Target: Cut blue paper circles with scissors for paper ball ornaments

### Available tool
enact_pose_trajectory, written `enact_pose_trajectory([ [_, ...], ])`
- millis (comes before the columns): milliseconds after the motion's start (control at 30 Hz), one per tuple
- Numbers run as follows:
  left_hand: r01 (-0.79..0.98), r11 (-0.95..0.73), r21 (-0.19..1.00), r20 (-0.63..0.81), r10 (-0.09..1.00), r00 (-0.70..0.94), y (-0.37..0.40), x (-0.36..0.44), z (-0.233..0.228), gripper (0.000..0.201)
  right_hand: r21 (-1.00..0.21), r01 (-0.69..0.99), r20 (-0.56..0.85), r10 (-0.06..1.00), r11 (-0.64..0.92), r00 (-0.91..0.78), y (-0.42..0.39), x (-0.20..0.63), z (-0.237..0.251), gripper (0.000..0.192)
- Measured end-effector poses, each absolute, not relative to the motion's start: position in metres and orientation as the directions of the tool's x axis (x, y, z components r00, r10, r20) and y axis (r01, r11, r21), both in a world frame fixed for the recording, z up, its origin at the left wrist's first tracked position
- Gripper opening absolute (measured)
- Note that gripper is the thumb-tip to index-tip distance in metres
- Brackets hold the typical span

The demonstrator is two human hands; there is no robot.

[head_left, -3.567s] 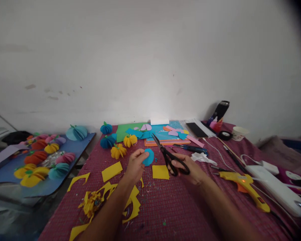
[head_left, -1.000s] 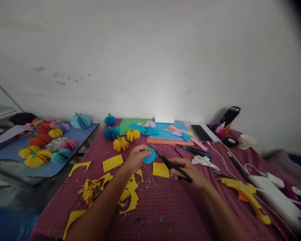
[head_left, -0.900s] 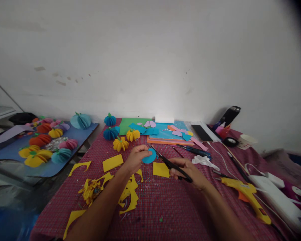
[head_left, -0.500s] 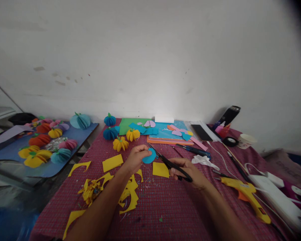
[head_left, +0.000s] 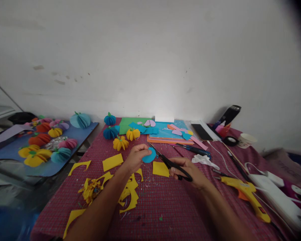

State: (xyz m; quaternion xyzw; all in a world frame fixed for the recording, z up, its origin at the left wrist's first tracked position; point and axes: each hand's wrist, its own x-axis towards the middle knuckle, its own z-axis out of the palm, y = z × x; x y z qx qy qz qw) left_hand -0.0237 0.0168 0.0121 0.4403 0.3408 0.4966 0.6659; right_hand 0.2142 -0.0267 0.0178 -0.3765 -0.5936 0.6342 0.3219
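My left hand (head_left: 136, 157) pinches a small blue paper disc (head_left: 149, 156) just above the maroon checked tablecloth (head_left: 165, 207). My right hand (head_left: 188, 172) grips black scissors (head_left: 169, 162), their blades pointing up-left and meeting the disc's right edge. A yellow paper square (head_left: 161, 169) lies below the disc, between my hands. Another yellow piece (head_left: 112, 162) rests left of my left wrist, with yellow offcuts (head_left: 129, 197) under my left forearm.
Paper pumpkins (head_left: 120, 143) and coloured sheets (head_left: 163, 133) lie at the table's back. A yellow glue gun (head_left: 245, 194), white power strip (head_left: 278, 199), phone (head_left: 202, 132), tape roll (head_left: 230, 141), cup (head_left: 244, 140) and bottle (head_left: 229, 115) sit at right. More pumpkins cover a blue board (head_left: 72, 147) at left.
Since 3.6 s ago the scissors have dropped from raised and open to lying low against the disc's edge. Over the last second both hands have barely moved.
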Motion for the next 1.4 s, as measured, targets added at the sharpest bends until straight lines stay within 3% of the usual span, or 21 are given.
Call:
enact_pose_trajectory([
  [500,-0.314,0.146,0.938,-0.026,0.934,0.357,0.017,-0.031,0.014,0.024,-0.995,0.076,-0.098,0.839,-0.068,-0.536,-0.028,0.221,0.019,0.044],
  [667,-0.308,0.148,0.94,-0.025,0.929,0.37,0.019,-0.034,0.012,0.024,-0.995,0.083,-0.088,0.842,-0.052,-0.533,-0.027,0.221,0.021,0.038],
  [933,-0.531,0.08,0.844,-0.019,0.993,0.12,0.016,-0.02,0.012,0.028,-0.997,-0.08,0.043,0.912,0.011,-0.409,-0.031,0.207,0.016,0.038],
  [1233,-0.605,-0.047,0.795,-0.006,0.996,-0.085,0.012,-0.008,0.014,0.03,-0.998,-0.052,0.002,0.909,-0.021,-0.416,-0.035,0.186,0.005,0.034],
  [1400,-0.645,-0.037,0.763,-0.041,0.994,-0.105,0.009,-0.005,0.013,0.028,-0.999,-0.032,-0.013,0.909,-0.028,-0.417,-0.035,0.183,0.004,0.037],
])
